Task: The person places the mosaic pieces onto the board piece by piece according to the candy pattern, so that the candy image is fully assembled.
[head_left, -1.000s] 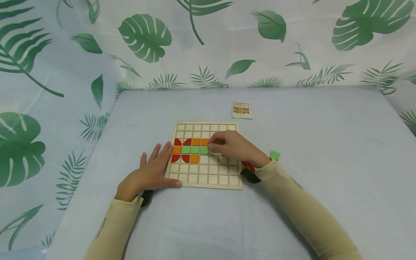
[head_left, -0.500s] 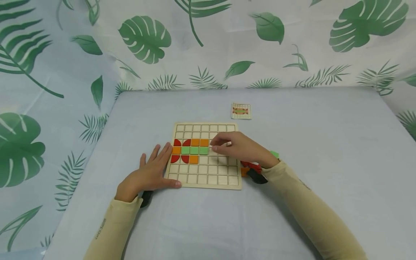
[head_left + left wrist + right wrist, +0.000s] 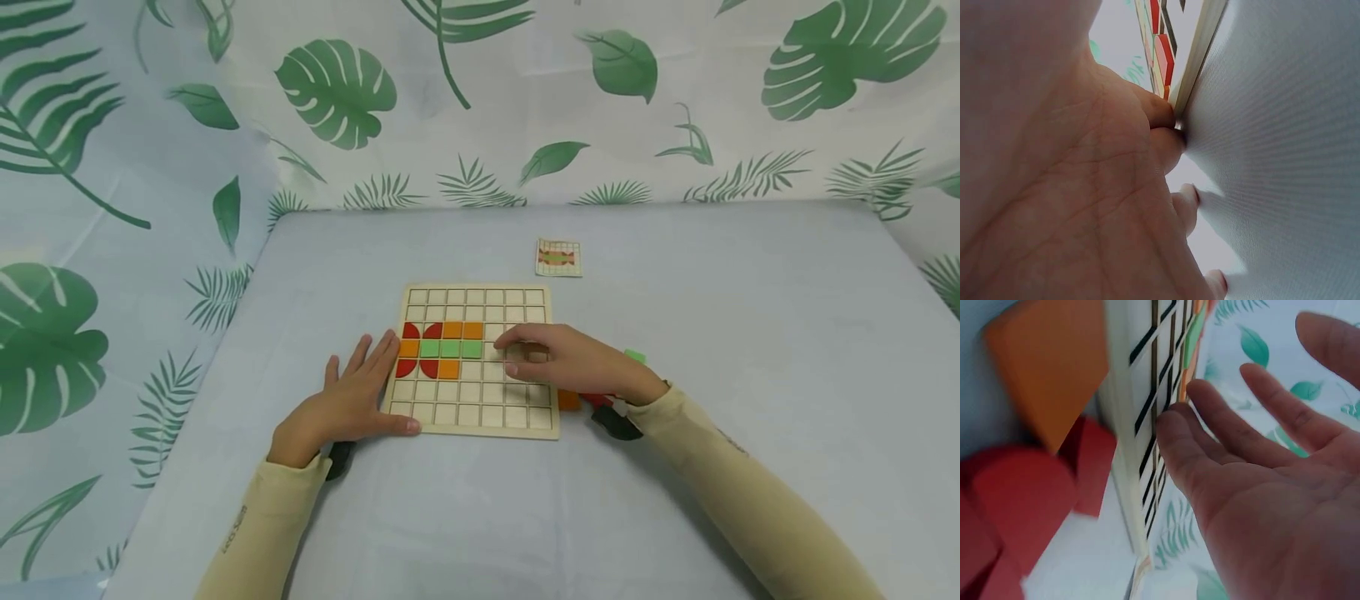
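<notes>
The tabletop [image 3: 675, 500], under a pale cloth, carries a wooden grid board [image 3: 474, 425] near the middle. Most of the board's cells are bare: the top two rows, the lower rows and the right-hand columns hold nothing. Only a block at the left is filled, three rows deep. Its top row reads two red quarter-rounds [image 3: 420, 331] and two orange squares [image 3: 462, 330]; the middle row an orange square and three green squares [image 3: 450, 348]; the bottom row two red pieces and one orange square [image 3: 448, 368].

Judged against the small pattern card [image 3: 558, 257] lying well beyond the board, whose picture looks symmetric, roughly the left half of the figure is laid and the right half is left to do. The card is too small to read cell by cell.

The left hand [image 3: 347, 402] lies flat on the tabletop, fingers straight and spread, their tips and the thumb pressed against the board's left edge; the left wrist view shows them touching that edge. The right hand [image 3: 573, 362] hovers low over the bare cells just right of the filled block, fingers loosely extended and holding nothing, as the right wrist view shows.

Spare pieces wait just off the board's right edge: an orange square [image 3: 568, 401], red pieces [image 3: 596, 400] partly behind the right wrist, and a green one [image 3: 635, 357] beyond it.
</notes>
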Action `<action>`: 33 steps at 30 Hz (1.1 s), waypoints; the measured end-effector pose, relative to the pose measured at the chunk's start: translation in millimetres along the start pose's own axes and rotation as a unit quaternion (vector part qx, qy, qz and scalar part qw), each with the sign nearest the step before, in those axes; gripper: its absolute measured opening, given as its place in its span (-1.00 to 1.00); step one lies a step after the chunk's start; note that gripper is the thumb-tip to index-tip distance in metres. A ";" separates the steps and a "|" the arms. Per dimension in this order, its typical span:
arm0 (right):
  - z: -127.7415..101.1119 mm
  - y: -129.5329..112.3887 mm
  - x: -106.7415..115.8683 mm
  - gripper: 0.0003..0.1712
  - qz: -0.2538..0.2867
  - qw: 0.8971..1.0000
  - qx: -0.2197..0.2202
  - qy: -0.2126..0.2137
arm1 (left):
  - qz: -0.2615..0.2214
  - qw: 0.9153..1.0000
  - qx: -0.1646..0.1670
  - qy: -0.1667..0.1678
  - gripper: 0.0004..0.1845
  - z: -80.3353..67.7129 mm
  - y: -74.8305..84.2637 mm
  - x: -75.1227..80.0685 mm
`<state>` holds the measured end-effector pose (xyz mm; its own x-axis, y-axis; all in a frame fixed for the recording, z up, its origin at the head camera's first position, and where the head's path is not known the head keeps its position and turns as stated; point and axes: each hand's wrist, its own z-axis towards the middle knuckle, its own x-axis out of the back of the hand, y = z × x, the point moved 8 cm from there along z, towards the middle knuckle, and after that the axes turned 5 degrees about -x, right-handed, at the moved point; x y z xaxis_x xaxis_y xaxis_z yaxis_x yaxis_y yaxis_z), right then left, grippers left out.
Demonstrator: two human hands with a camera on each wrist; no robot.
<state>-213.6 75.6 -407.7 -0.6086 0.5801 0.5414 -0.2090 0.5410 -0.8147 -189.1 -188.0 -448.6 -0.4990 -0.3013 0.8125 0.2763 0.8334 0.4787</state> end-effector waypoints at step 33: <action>-32.7 6.5 12.7 -0.67 -0.240 0.970 0.013 -0.027 | -0.010 1.000 0.004 -0.004 0.42 -0.8 0.7 0.1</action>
<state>-197.7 106.3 -399.3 -0.4758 0.2316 0.8485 -0.4967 0.7254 -0.4766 -188.3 -187.8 -447.9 -0.5105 -0.3152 0.8000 0.2589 0.8309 0.4926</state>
